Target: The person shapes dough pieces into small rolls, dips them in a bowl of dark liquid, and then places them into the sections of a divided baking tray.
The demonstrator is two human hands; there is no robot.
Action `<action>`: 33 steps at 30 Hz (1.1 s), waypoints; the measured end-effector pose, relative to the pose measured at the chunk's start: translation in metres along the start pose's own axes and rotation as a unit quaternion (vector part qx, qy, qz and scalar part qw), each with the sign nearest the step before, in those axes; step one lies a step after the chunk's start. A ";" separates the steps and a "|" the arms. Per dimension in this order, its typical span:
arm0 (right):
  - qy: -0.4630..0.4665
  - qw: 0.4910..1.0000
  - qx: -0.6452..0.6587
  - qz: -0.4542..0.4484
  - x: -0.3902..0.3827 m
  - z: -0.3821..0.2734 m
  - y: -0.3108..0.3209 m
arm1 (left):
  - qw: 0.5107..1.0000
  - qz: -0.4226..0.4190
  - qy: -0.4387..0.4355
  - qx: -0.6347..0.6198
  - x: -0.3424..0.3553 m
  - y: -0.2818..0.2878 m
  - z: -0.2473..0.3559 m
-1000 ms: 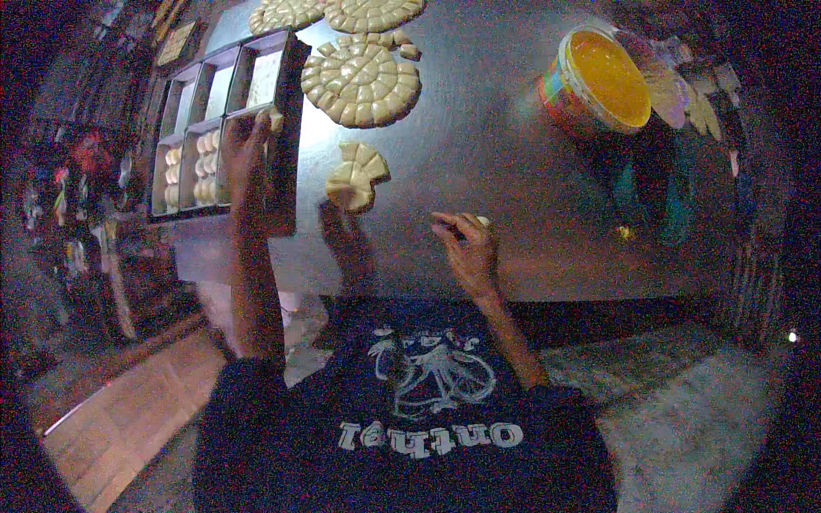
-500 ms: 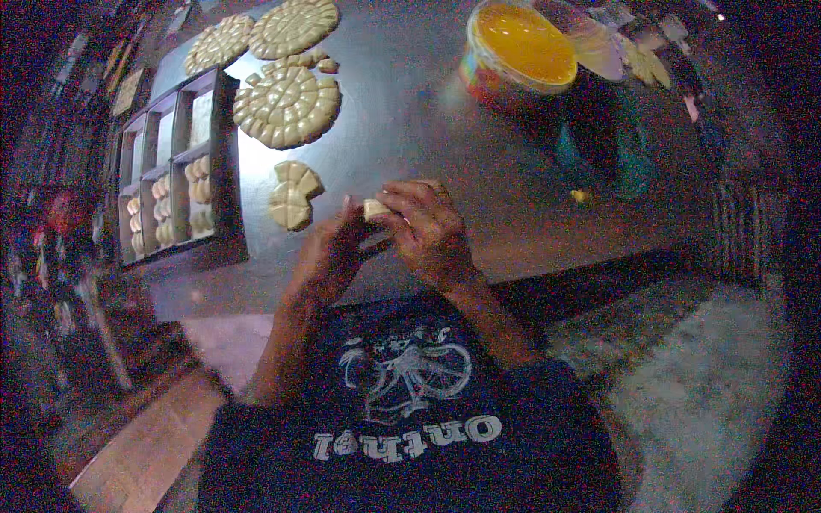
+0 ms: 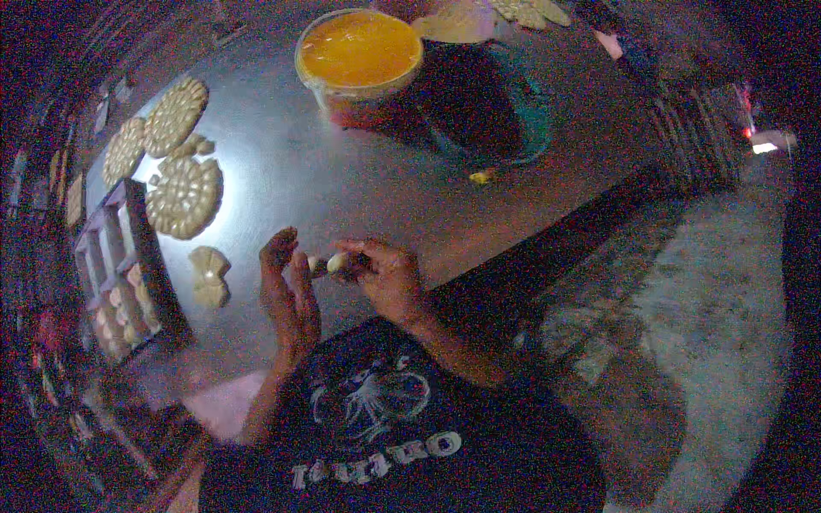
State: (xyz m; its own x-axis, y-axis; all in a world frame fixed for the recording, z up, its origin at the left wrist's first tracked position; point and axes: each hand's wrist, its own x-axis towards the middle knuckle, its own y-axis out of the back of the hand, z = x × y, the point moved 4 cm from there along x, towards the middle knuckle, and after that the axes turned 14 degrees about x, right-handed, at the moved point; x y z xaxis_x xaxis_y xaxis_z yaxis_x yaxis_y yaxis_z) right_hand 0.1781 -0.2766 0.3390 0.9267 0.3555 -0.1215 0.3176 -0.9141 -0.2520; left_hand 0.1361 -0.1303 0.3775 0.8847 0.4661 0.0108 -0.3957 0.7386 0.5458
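A small pale, rounded dough piece (image 3: 338, 263) was pinched between the thumb and fingers of the right hand (image 3: 391, 275), above the near part of a grey metal table (image 3: 282, 162). Slightly oval; long axis roughly near–far, ends indistinct. A second pale dough piece (image 3: 315, 265), partly hidden, sat just left of it, beside the left hand (image 3: 286, 289); its axis was unclear. Left hand: fingers pointing far, parted; grip could not be told. Right hand: fingers pointing left, forearm slanting toward near right.
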 end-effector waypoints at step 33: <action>-0.218 0.857 -0.337 -0.323 0.197 0.044 0.270 | 0.952 0.110 0.273 -0.084 -0.024 -0.002 -0.191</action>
State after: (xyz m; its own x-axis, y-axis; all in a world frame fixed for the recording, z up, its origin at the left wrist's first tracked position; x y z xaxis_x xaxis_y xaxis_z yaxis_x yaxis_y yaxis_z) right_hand 0.4378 -0.4445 0.2051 0.3970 0.7350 -0.5497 0.9163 -0.3518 0.1914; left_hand 0.0688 -0.0498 0.2161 0.5332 0.7688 -0.3531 -0.6320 0.6395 0.4379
